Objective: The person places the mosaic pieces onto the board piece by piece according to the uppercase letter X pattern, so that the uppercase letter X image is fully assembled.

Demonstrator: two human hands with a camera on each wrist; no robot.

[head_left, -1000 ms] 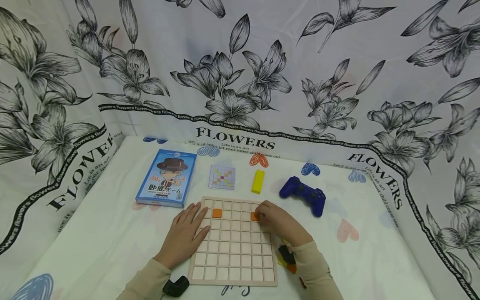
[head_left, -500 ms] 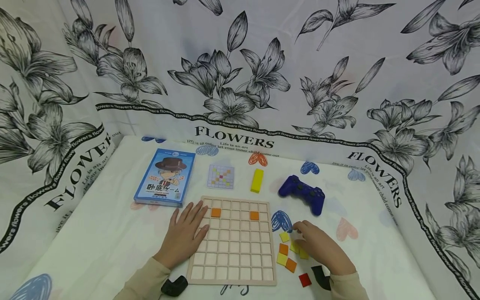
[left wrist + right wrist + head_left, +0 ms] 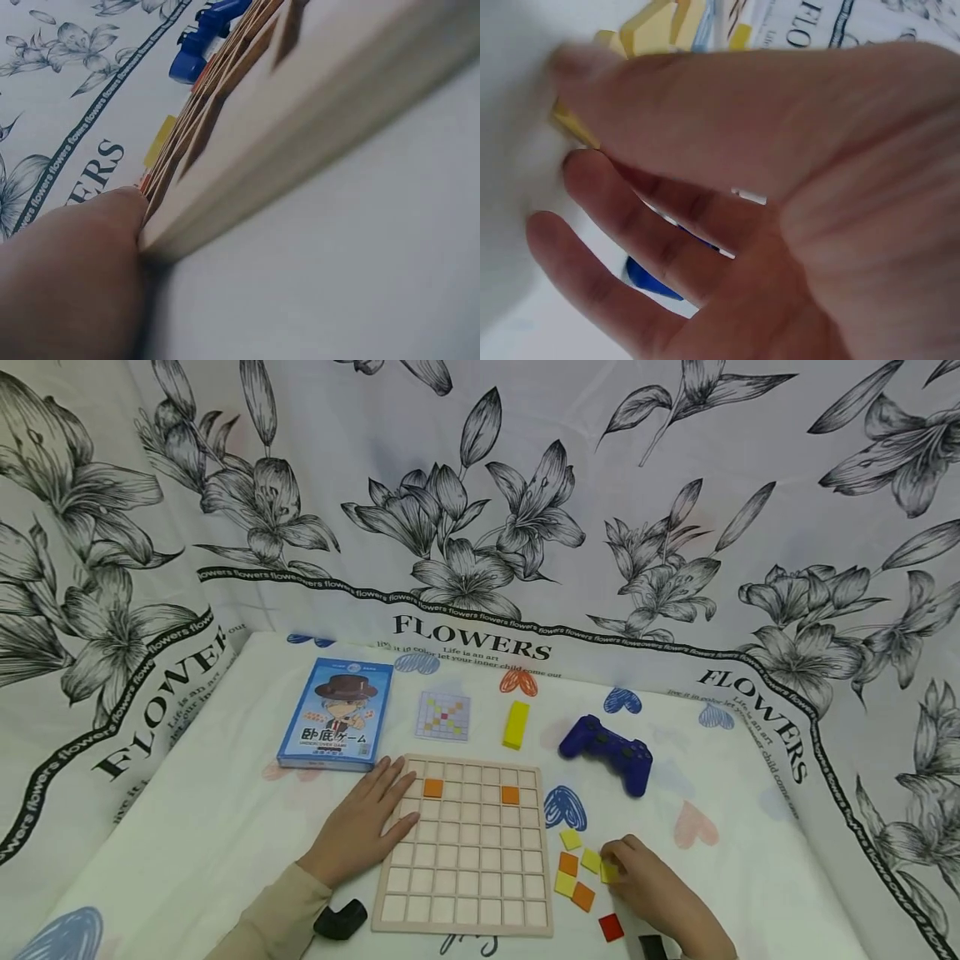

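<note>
A wooden grid board (image 3: pixel 463 933) lies in the middle of the table, with one orange tile (image 3: pixel 432 788) in its upper left part and a second orange tile (image 3: pixel 510 795) at the upper right. My left hand (image 3: pixel 358 827) rests along the board's left edge, fingers spread and straight, thumb over the rim. To the right of the board, my right hand (image 3: pixel 645 877) pinches a yellow tile (image 3: pixel 609 872) between thumb and fingers, down at the table. In the right wrist view the thumb partly hides this yellow tile (image 3: pixel 574 126).
Loose yellow tiles (image 3: pixel 566 883), orange tiles (image 3: pixel 582 897) and a red tile (image 3: pixel 611 927) lie right of the board. Behind it are a blue game box (image 3: pixel 336 714), a pattern card (image 3: pixel 443 716), a yellow block (image 3: pixel 515 725) and a blue game controller (image 3: pixel 606 753). A black object (image 3: pixel 341 920) lies front left.
My right hand has let go of the orange tile at the board's upper right and moved right and down to the loose tiles, onto a yellow one. The left hand stays at the board's edge.
</note>
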